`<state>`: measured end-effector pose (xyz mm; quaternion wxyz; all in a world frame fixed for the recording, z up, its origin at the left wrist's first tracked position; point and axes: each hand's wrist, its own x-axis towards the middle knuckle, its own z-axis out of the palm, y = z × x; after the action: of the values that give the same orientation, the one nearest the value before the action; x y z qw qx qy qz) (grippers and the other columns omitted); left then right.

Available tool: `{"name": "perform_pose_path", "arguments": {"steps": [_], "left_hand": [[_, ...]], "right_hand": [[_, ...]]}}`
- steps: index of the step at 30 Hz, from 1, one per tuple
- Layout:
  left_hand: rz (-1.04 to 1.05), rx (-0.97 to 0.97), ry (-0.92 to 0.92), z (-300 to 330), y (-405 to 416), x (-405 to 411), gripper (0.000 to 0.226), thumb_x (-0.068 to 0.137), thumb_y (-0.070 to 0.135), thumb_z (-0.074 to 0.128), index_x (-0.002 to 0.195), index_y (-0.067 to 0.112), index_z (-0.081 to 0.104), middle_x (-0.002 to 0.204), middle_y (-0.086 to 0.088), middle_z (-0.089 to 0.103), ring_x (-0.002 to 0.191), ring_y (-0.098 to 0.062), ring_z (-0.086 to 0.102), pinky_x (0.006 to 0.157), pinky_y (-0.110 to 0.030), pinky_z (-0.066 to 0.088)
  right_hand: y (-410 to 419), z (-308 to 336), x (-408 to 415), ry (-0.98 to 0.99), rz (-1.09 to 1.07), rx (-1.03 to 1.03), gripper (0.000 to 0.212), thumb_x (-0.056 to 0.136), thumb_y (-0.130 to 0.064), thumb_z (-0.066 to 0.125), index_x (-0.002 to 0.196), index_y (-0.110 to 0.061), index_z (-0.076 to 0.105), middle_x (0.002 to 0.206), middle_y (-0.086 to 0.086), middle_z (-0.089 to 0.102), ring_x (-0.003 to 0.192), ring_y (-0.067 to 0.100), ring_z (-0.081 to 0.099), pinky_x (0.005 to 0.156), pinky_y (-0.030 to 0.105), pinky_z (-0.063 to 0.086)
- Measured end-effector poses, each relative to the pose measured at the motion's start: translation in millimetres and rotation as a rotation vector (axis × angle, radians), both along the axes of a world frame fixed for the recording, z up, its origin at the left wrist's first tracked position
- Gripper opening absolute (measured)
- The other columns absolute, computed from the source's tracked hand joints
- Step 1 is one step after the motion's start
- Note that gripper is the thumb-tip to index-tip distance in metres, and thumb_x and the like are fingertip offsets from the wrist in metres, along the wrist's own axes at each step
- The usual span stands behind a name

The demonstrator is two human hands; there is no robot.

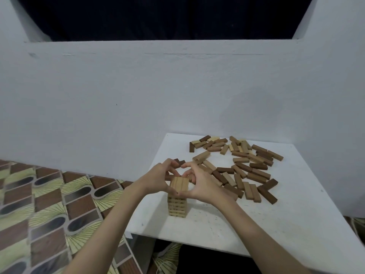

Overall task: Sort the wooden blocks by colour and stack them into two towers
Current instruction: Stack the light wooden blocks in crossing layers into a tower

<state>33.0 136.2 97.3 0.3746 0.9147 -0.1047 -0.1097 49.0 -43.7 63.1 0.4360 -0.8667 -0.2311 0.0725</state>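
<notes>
1. Nearest the camera our two forearms reach in from the bottom edge; our left hand (158,178) and right hand (203,184) meet around the top of the light tower (177,198), fingers curled and pressing its top layer from either side, thumbs meeting at the near face; whether they grip hard or only square the layer we cannot tell.
2. The light tower stands upright near the left edge of the white table (276,224), about midway between its near and far edges; its top layer (179,184) shows three pale blocks side by side, long axes running away from us.
3. Just beyond our fingertips lie a couple of dark blocks (178,162), close to the left edge; no second tower shows.
4. The loose pile (243,167) of light and dark blocks spreads over the far right of the table, towards the far right corner, lying at all angles.
5. We judge the coming move turns on that direction: the remaining blocks lie to the right and beyond the tower, so the right hand is nearer to them; reaching across risks brushing the tower.
</notes>
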Motion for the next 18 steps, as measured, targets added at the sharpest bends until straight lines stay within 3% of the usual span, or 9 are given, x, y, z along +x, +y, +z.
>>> {"name": "perform_pose_path", "arguments": {"steps": [3,7,11,18], "left_hand": [[0.001,0.007,-0.005,-4.5,2.3,1.5,0.076,0.064,0.005,0.085,0.124,0.014,0.039,0.111,0.001,0.059,0.075,0.020,0.050,0.064,0.001,0.038],[-0.011,0.025,-0.012,-8.2,3.4,3.8,0.078,0.064,0.010,0.085,0.127,0.017,0.038,0.112,0.002,0.059,0.082,0.008,0.048,0.066,0.002,0.037],[-0.009,0.046,-0.016,-13.8,5.2,7.2,0.078,0.064,0.014,0.086,0.126,0.021,0.038,0.114,0.003,0.058,0.084,0.008,0.048,0.067,-0.001,0.038],[-0.003,0.038,-0.021,-21.0,8.0,10.1,0.077,0.063,0.016,0.087,0.120,0.029,0.037,0.115,0.004,0.059,0.088,0.011,0.046,0.070,-0.006,0.038]], "right_hand": [[2.1,-1.1,1.0,0.000,0.002,-0.007,0.075,0.063,-0.037,0.086,0.122,-0.035,0.040,0.104,-0.009,0.057,0.075,0.000,0.046,0.073,0.025,0.042],[4.8,-4.2,1.2,0.013,-0.008,-0.017,0.077,0.061,-0.036,0.086,0.123,-0.035,0.040,0.102,-0.009,0.056,0.086,0.009,0.053,0.085,0.037,0.050],[5.9,-5.8,2.1,0.012,-0.009,-0.029,0.078,0.062,-0.034,0.086,0.125,-0.033,0.040,0.104,-0.008,0.057,0.099,0.014,0.056,0.091,0.039,0.049],[4.8,-3.2,0.6,0.005,0.002,-0.056,0.080,0.064,-0.033,0.086,0.129,-0.031,0.040,0.106,-0.010,0.055,0.095,0.009,0.050,0.092,0.040,0.047]]}}
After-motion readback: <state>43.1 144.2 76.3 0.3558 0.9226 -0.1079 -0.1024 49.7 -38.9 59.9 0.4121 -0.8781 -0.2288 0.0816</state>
